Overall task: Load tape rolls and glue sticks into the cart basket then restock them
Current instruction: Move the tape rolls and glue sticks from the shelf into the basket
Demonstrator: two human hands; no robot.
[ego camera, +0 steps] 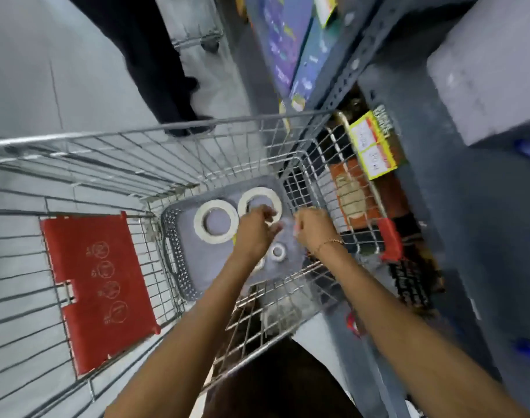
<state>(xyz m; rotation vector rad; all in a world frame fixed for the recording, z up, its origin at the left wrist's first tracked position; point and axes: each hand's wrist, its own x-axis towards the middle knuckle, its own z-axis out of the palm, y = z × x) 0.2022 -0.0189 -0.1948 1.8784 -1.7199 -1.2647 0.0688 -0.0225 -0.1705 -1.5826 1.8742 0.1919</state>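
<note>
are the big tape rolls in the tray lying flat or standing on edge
Lying flat: both big tape rolls show full rings with the grey tray visible through their centres.

Red fold-down flap [99, 292] at left, dark-trousered legs [155, 64] on the grey floor [31, 70], yellow price tag [373, 145] on the shelf at right.

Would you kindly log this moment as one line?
both hands inside wire cart | over grey plastic basket | white tape rolls inside | grip unclear
</note>
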